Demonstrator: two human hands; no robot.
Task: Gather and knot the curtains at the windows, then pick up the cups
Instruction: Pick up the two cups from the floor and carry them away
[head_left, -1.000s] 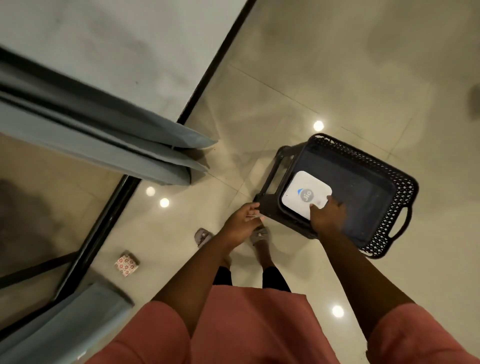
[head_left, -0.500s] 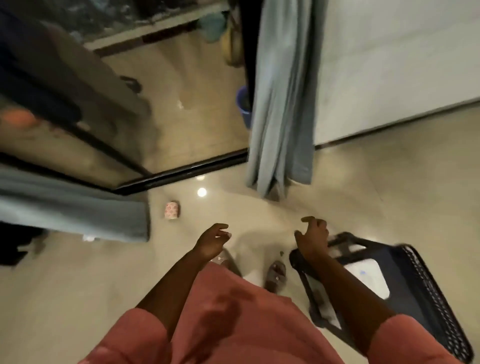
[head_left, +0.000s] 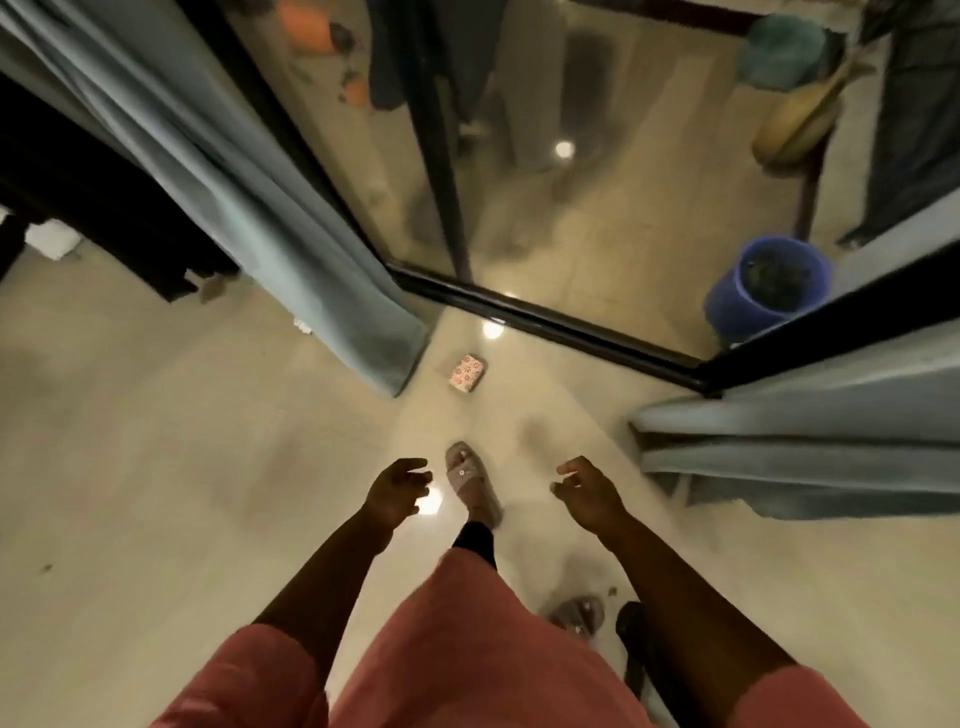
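At the bottom of the frame, pink sleeves (head_left: 270, 670) and a pink garment are seen, with both forearms extended forward. The left hand (head_left: 397, 491) is held over the floor (head_left: 156, 467) at lower centre, fingers loosely curled and slightly spread, nothing gripped. The right hand (head_left: 587, 488) is held likewise, fingers loosely curled and apart, nothing gripped. A sandalled foot (head_left: 470, 480) is placed between the hands. Beyond it, a small patterned cup (head_left: 466, 372) is seen lying on the floor at centre frame. The left curtain (head_left: 218, 197) hangs just left of the cup; the right curtain (head_left: 810, 457) is located at right. A glass door frame (head_left: 550, 322) runs behind the cup, and a blue bucket (head_left: 769, 283) is visible at upper right.
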